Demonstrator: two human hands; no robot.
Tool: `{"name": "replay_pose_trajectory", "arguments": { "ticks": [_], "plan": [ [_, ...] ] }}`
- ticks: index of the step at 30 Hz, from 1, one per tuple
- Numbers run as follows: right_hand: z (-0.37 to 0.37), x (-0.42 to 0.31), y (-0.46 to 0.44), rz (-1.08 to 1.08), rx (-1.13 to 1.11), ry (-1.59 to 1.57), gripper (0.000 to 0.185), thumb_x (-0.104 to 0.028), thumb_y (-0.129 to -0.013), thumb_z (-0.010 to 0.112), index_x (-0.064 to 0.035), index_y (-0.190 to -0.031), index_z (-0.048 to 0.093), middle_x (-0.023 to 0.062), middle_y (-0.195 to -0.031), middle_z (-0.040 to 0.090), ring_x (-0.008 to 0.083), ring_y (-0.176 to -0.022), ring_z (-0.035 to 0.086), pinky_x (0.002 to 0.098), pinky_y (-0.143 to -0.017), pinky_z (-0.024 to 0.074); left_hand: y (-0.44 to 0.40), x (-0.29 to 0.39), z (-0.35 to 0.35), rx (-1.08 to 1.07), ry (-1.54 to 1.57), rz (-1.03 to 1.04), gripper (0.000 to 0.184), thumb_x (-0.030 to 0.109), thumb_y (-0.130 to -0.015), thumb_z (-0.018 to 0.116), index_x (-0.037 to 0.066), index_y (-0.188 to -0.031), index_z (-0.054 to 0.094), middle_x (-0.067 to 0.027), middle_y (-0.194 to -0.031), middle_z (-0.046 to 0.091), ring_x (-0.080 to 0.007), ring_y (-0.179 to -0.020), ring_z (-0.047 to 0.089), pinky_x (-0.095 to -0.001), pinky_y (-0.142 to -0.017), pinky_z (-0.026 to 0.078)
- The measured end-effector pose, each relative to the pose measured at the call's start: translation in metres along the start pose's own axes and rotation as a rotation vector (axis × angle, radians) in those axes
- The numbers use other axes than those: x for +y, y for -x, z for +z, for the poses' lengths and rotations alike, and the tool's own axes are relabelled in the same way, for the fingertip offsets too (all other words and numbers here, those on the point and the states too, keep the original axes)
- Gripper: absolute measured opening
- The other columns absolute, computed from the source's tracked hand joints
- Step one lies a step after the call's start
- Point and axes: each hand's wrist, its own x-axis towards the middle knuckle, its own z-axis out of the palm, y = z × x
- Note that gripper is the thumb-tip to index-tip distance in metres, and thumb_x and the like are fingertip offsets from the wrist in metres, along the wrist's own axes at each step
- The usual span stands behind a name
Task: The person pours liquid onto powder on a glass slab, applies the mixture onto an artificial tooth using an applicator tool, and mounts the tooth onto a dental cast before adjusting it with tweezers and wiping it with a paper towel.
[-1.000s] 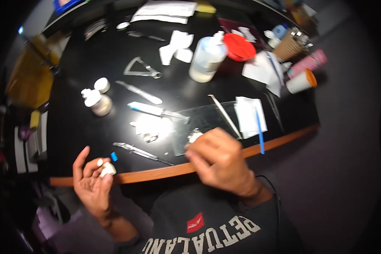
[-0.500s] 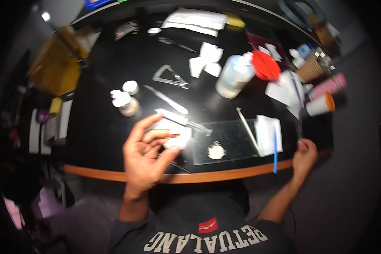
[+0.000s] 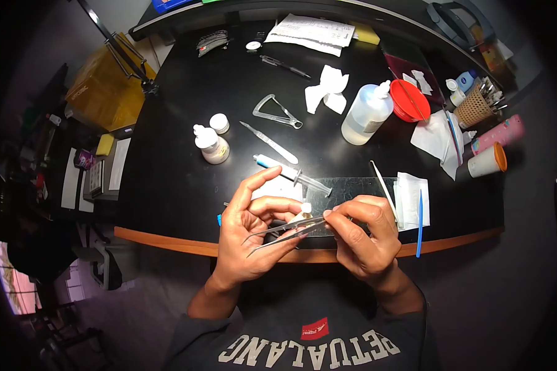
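My left hand (image 3: 254, 226) is closed, pinching a small white piece (image 3: 306, 209) between its fingertips; I cannot make out its exact kind. Metal tweezers (image 3: 272, 240) are held by their rear end in my right hand (image 3: 366, 238), prongs apart and pointing left across my left fingers. Behind the hands lies a syringe (image 3: 296, 177) with blue at its tip, partly over a white sheet. The glass slab (image 3: 353, 191) is beneath and behind my right hand, which covers part of it.
A scalpel-like tool (image 3: 269, 143), white-capped bottle (image 3: 211, 146), metal caliper (image 3: 278, 112) and large squeeze bottle (image 3: 366, 114) stand or lie farther back. To the right are a red bowl (image 3: 408, 102), blue stick (image 3: 419, 222) and white paper pad (image 3: 413, 191). An orange-brown edge (image 3: 167, 240) fronts the table.
My right hand has moved from the table's far right to beside my left hand, bringing the tweezers. The view has shifted, and the white powder heap on the glass is now hidden.
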Motion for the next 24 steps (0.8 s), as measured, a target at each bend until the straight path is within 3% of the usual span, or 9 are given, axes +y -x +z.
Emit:
{"name": "replay_pose_trajectory", "arguments": {
  "ticks": [4,10,15,24],
  "plan": [
    [0.0017,-0.002,0.0,-0.017,-0.009,0.004,0.039,0.005,-0.071,0.078,0.0035,-0.11,0.079,0.0128,-0.105,0.068,0.0285,-0.092,0.065,0.0386,-0.073,0.0561,0.0049,0.0016,0.0004,0.003,-0.012,-0.019,0.098,-0.013,-0.083,0.085,-0.004,-0.163,0.028,-0.0192,-0.116,0.076,-0.0176,-0.105,0.075,-0.0297,-0.096,0.059],
    [-0.0054,0.0018,0.0037,0.005,-0.022,0.087,0.041,0.004,-0.07,0.078,0.0043,-0.111,0.079,0.0134,-0.103,0.068,0.0295,-0.09,0.065,0.0391,-0.073,0.0561,0.004,0.0041,0.0023,0.048,0.012,-0.013,0.099,-0.013,-0.082,0.085,-0.008,-0.162,0.027,-0.0203,-0.112,0.077,-0.0214,-0.104,0.077,-0.0335,-0.097,0.061],
    [0.001,-0.0047,-0.0011,-0.047,-0.035,0.079,0.039,-0.003,-0.072,0.077,0.0042,-0.11,0.079,0.013,-0.103,0.068,0.029,-0.09,0.065,0.0387,-0.073,0.0573,0.0038,0.0043,0.0025,0.034,0.001,-0.024,0.099,-0.015,-0.081,0.084,-0.008,-0.162,0.028,-0.0204,-0.112,0.076,-0.0211,-0.103,0.077,-0.0332,-0.095,0.062],
    [0.0031,-0.0052,-0.0034,-0.022,-0.047,0.081,0.039,-0.001,-0.071,0.076,0.0037,-0.11,0.079,0.0132,-0.103,0.068,0.0288,-0.091,0.065,0.039,-0.073,0.057,0.0061,0.0029,-0.0023,0.065,-0.02,-0.004,0.098,-0.015,-0.081,0.083,-0.008,-0.162,0.028,-0.0204,-0.112,0.076,-0.0203,-0.102,0.077,-0.0333,-0.095,0.062]
  ]
}}
